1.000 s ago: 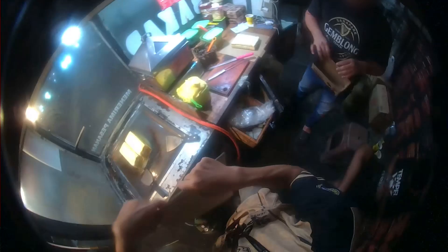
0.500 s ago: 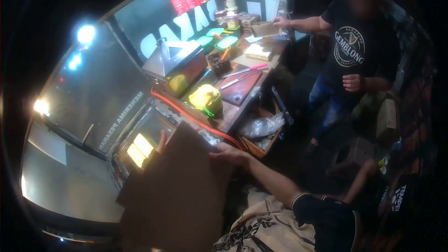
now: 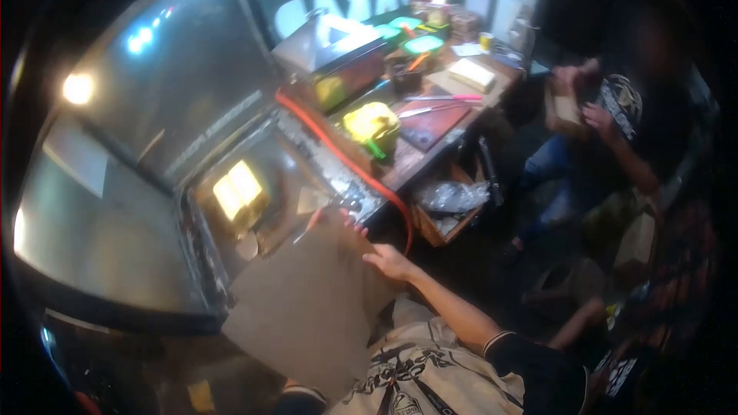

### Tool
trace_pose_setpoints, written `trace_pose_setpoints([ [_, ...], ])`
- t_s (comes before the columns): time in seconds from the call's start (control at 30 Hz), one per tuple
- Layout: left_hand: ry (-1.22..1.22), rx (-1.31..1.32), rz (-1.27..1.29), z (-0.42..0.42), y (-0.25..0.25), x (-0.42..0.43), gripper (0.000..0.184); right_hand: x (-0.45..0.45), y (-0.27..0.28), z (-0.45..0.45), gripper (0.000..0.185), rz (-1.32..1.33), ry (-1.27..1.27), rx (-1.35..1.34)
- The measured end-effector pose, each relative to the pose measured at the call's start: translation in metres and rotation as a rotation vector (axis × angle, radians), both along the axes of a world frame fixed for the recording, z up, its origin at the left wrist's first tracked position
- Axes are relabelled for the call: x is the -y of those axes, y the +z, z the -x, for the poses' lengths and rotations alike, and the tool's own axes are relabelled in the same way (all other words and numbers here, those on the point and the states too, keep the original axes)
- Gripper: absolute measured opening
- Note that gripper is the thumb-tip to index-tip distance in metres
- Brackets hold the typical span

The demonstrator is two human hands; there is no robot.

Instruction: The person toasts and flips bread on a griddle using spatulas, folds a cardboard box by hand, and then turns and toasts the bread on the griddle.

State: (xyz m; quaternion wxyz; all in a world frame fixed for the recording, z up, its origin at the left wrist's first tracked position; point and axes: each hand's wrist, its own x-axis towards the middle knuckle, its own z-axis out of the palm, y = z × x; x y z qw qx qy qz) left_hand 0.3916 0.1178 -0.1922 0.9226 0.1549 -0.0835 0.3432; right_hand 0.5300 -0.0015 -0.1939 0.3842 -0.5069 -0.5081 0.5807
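Dressed in a beige-fronted upper garment (image 3: 470,384), printed across the chest with dark lettering (image 3: 407,365) too blurred to read. Fitted with 2 short, dark sleeves (image 3: 534,373), edged at the cuffs with pale trim (image 3: 497,341). Marked at the front with dark, strap-like bands (image 3: 435,400).

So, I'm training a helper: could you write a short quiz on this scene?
1. Which object partly hides the left hand and has the right hand at its edge?
2. True or false: the long orange hose passes between the metal-framed griddle and the crumpled yellow bundle.
3. The bright yellow rectangular slabs lie on: a) floor; b) griddle; c) chair.
Key: 1. The flat brown cardboard sheet. 2. True. 3. b.
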Motion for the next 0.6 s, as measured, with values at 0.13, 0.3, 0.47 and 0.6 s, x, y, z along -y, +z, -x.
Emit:
trace_pose_setpoints([
  [0.13, 0.045, 0.125, -0.003, 0.023, -0.02, -0.003, 0.055, -0.009, 0.007, 0.024, 0.033, 0.005, 0.025, -0.143],
  [0.3, 0.097, 0.227, -0.017, 0.048, -0.036, -0.002, 0.054, -0.022, -0.011, 0.05, 0.034, -0.009, 0.076, -0.157],
  [0.47, 0.151, 0.298, -0.032, 0.071, -0.052, 0.005, 0.054, -0.02, -0.001, 0.082, 0.027, -0.183, 0.043, 0.255],
  [0.6, 0.187, 0.342, -0.041, 0.089, -0.058, 0.009, 0.054, -0.016, -0.003, 0.106, 0.022, -0.433, 0.005, 0.75],
])
